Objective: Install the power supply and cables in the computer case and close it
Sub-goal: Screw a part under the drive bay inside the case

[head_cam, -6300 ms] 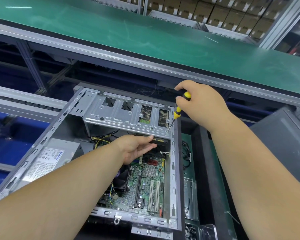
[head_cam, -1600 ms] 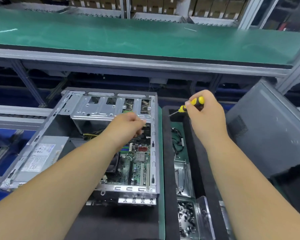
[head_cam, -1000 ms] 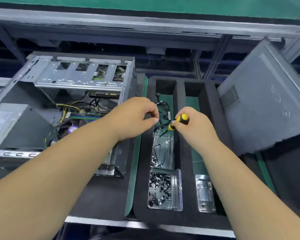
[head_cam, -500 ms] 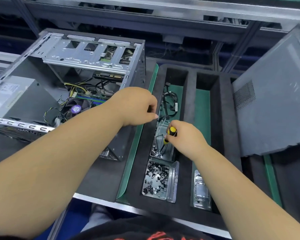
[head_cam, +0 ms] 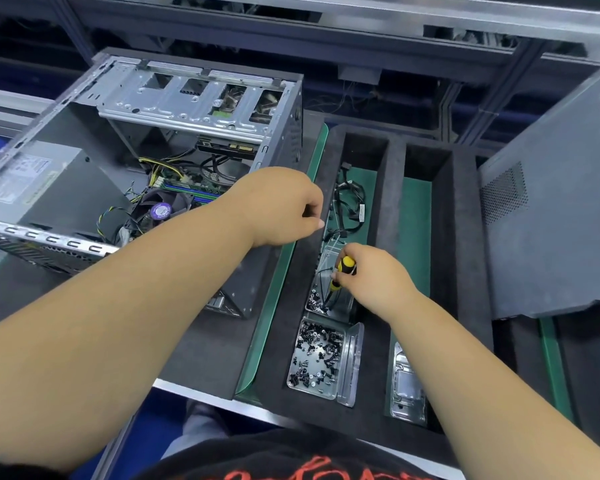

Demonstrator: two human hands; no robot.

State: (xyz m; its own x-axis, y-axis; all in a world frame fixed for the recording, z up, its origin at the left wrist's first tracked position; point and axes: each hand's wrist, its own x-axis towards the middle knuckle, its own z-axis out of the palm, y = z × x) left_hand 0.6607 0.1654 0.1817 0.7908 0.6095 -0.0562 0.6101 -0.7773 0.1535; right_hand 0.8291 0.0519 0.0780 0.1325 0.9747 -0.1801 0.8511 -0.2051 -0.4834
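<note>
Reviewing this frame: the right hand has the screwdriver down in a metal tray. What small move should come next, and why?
Probably lift one screw on the tip. The right hand grips the screwdriver, its tip down among loose screws in the upper tray, while the computer case stands open.

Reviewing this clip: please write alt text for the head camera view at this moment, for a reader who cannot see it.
The right hand holds a yellow-and-black screwdriver, tip down in a small metal tray of a black foam organizer. The left hand, fingers curled, hovers between it and the open computer case. A tray of screws sits nearer; a grey side panel leans at right.
</note>
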